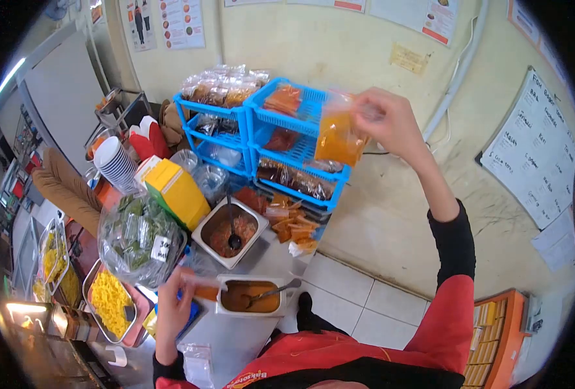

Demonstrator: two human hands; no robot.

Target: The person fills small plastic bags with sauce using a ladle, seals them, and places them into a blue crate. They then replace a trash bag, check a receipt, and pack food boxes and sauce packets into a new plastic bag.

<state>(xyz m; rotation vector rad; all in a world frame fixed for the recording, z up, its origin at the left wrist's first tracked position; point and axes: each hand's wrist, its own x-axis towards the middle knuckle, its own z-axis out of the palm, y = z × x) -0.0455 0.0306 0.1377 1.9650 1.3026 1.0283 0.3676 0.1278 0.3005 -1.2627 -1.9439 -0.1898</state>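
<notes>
Up at the right, my right hand [386, 121] pinches the top of a clear plastic bag of orange sauce [340, 139], beside the blue tiered rack [294, 120]. Lower left, my left hand [174, 310] is closed on the top of a small clear sauce packet [205, 292] with orange contents. That packet hangs by the left rim of a steel pan of orange sauce [251, 299], where a ladle [271, 292] rests. Behind it stands a second steel pan [253, 244] holding chunky red sauce and a black-bowled ladle [234, 240].
Filled orange packets [295, 228] lie beside the rack. To the left are a bag of green leaves [135, 233], a yellow carton [178, 194], stacked paper cups [115, 162] and a tray of yellow food [110, 305]. Flat plastic bags [198, 366] lie near the table edge.
</notes>
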